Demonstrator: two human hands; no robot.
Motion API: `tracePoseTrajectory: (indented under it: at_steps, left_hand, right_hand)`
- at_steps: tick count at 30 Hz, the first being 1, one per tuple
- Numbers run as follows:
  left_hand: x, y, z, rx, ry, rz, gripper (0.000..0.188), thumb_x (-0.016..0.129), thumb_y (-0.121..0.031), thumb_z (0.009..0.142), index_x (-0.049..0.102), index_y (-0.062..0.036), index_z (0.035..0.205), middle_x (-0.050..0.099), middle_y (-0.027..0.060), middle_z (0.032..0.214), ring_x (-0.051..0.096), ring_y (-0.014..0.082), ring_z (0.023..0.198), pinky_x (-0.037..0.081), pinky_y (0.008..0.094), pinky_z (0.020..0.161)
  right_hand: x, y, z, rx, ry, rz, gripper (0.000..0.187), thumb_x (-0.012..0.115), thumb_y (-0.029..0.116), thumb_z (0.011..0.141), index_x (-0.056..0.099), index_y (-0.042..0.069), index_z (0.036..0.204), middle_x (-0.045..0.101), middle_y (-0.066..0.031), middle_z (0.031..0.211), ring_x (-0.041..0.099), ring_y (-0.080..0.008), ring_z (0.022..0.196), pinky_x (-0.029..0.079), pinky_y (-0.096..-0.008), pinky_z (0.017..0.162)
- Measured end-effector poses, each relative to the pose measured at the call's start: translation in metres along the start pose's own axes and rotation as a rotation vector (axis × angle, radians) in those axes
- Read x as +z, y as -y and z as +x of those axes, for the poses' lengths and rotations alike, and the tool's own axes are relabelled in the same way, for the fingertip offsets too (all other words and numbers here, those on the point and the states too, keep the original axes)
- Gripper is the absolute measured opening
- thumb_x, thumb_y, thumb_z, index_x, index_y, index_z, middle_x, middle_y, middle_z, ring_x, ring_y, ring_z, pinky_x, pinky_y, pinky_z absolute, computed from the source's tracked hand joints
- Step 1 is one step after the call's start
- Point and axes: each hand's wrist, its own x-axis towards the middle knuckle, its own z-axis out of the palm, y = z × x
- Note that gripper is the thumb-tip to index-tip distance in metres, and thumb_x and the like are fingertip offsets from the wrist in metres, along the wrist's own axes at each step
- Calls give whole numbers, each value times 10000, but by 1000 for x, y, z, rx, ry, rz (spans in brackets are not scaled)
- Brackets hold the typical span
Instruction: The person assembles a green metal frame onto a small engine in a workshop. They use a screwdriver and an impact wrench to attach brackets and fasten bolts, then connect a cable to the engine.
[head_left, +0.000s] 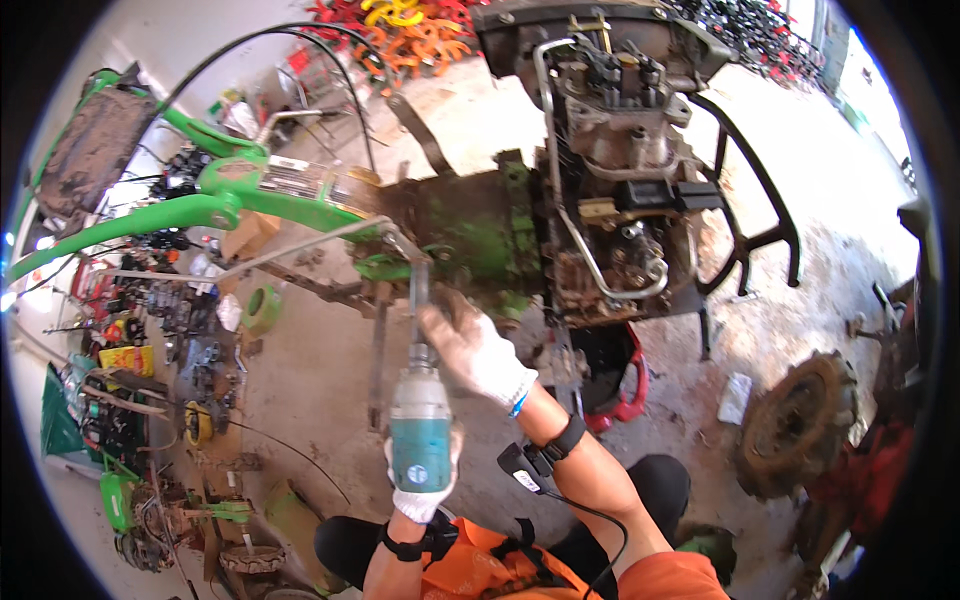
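My left hand, in a white glove, is wrapped around the handle of a teal and grey impact wrench. A long socket extension runs up from the wrench to a bolted joint beside the green, dirty machine housing. Beside that extension is my right hand, also gloved. Its dark, soiled fingertips are at or against the shaft. They are smeared, so their grip cannot be made out. A bent metal lever reaches leftward from the joint.
A greasy engine adjoins the housing, with a black tube frame on its right. Green arms stretch left. A red-rimmed part is below the engine. A treaded wheel stands right. Loose parts crowd the left floor.
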Motion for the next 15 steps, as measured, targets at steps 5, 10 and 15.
tracePoseTrajectory:
  at_steps: [5,10,15]
  left_hand:
    - [3,-2,-1,266,35,381,496,710,-102,1045,583,-37,1520,664,140,1492,692,276,1284,553,396,1109]
    - [6,-14,-1,311,-67,483,344,704,-152,1051,700,-65,1383,755,110,1329,719,290,1208,569,393,1029]
    - [11,-10,-4,448,-208,537,329,723,-200,1018,741,-93,1328,773,114,1267,730,324,1137,574,433,986]
  right_hand:
    - [-82,-8,-66,-133,-185,-562,502,822,425,945,687,0,1176,756,-203,997,766,-366,890,613,-463,793]
    - [-130,-33,-72,509,-1,-684,971,824,675,885,532,-63,1445,741,-290,1258,736,-445,1169,597,-488,980]
    - [-105,-79,-73,598,49,-407,1097,795,613,920,367,-138,1596,652,-367,1434,647,-440,1373,535,-436,1123]
